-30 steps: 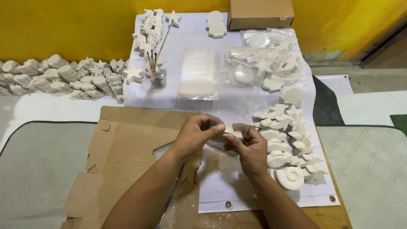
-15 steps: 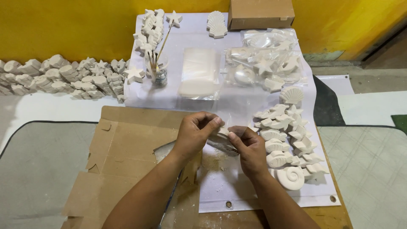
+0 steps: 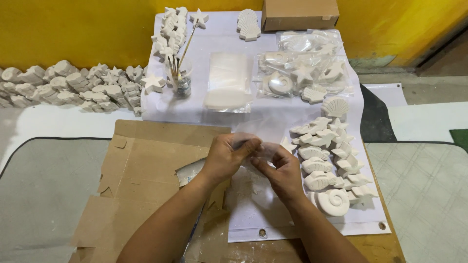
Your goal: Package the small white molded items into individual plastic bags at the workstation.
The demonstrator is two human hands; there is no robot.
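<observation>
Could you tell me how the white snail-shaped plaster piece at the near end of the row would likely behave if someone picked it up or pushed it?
The snail-shaped piece looks solid and matte like cast plaster, so probably stiff and fairly heavy for its size. It lies flat on the white sheet, so it would likely slide rather than roll. Its thin edges may chip against the neighbouring fish shape.

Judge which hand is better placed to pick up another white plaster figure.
Right, probably. The right hand lies beside the row of plaster figures, while the left hand sits farther away over the cardboard sheet. Both pinch a clear bag.
</observation>
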